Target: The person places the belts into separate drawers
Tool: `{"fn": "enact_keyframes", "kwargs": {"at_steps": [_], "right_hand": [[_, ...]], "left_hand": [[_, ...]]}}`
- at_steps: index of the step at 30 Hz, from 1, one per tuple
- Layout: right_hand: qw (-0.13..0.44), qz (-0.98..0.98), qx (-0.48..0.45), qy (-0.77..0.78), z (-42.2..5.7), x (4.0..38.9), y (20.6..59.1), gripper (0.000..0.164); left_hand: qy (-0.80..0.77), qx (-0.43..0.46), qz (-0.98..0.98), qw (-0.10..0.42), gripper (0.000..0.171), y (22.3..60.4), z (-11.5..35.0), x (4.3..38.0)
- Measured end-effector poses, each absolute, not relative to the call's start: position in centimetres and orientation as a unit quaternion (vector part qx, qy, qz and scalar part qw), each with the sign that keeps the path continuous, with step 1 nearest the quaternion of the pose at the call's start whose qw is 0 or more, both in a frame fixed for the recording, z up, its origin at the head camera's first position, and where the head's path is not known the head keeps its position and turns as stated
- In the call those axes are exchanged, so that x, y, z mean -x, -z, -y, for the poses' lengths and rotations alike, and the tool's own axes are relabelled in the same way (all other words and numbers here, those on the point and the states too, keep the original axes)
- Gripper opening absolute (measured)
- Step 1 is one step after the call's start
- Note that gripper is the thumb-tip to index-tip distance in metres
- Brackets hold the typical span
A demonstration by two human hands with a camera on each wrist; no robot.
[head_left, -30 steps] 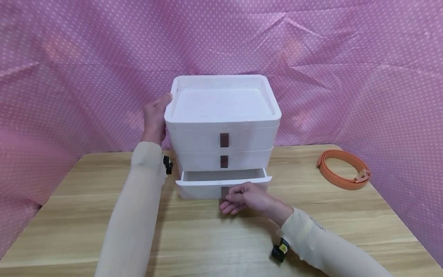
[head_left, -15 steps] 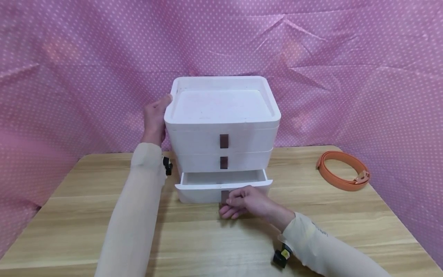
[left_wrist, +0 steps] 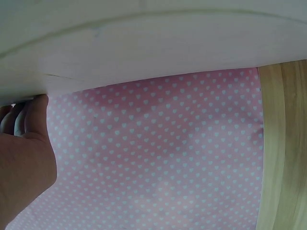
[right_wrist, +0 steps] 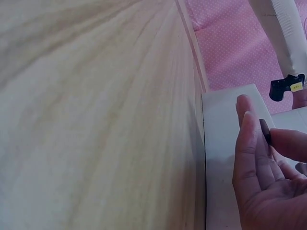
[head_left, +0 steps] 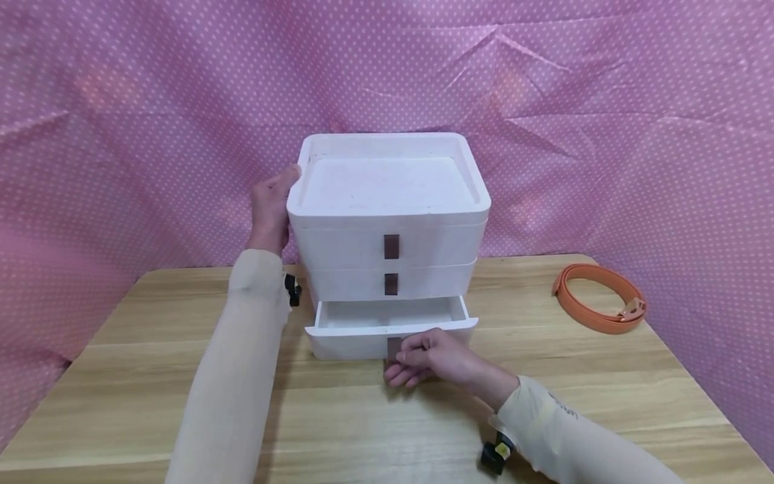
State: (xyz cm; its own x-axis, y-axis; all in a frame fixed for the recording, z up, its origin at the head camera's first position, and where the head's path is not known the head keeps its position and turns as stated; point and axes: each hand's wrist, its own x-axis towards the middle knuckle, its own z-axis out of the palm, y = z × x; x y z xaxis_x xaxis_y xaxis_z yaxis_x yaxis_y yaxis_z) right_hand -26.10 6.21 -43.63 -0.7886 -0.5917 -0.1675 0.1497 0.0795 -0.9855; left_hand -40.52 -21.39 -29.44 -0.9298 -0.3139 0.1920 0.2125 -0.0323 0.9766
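A white three-drawer cabinet stands on the table, its bottom drawer pulled partway out. The inside of that drawer shows bare in the head view. My right hand pinches the brown pull tab on its front between thumb and index finger, the other fingers reaching below. From the right wrist, the tab appears between thumb and fingers. My left hand rests against the cabinet's upper left side, its fingertips at the top rim. In the left wrist view, the left hand's fingers press on the white side wall.
An orange coiled belt with a metal buckle lies on the right of the wooden table. A pink dotted cloth hangs behind and at both sides. The cabinet's upper two drawers are closed.
The bottom drawer has slid farther out toward me, with my right hand moving along on its tab. My left hand stays at the cabinet's side.
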Motion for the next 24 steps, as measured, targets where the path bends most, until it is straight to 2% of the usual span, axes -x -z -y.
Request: {"fn": "enact_keyframes", "kwargs": {"at_steps": [7,24], "right_hand": [[0.277,-0.680,0.163,0.659,-6.02,25.65,43.37,0.017],[0.275,-0.687,0.180,0.648,-6.07,25.20,43.10,0.017]], "left_hand": [[0.728,-0.029,0.656,0.198,0.034,29.53,21.36,40.79],[0.739,-0.029,0.644,0.198,0.032,29.46,21.25,40.86]]}}
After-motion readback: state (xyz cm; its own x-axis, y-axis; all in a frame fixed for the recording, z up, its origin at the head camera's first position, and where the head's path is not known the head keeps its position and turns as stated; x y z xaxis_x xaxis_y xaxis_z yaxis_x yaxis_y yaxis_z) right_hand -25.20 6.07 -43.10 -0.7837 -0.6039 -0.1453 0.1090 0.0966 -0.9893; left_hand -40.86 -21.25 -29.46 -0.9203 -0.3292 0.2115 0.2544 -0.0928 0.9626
